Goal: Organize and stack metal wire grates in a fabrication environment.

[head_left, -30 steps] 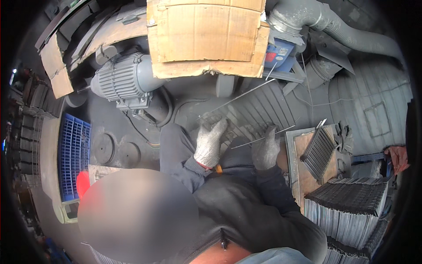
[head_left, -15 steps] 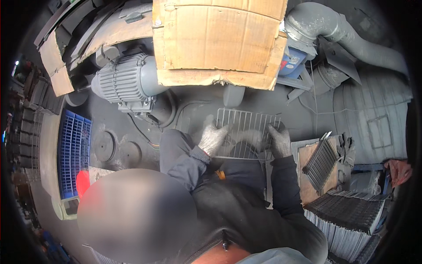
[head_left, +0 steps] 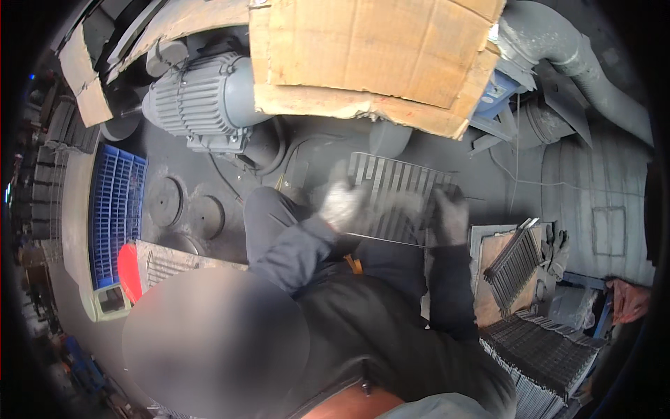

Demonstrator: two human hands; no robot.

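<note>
Left hand [head_left: 340,206] and right hand [head_left: 452,215], both gloved, grip a barred rack [head_left: 398,199] at opposite edges. Likely light yet stiff, it is best held there.

the grey floor [head_left: 199,174] spreads out ahead of you, and on your left it carries two dark round discs [head_left: 166,200], set just beside each other. on your right, a grey-edged stand [head_left: 492,232] bears a flat brown board [head_left: 488,300]. on that board you have a bundle of dark grilles [head_left: 516,264], lying aslant. near the stand's far right edge you can see crumpled grey gloves [head_left: 556,253]; whether they rest on it is unclear.
</note>
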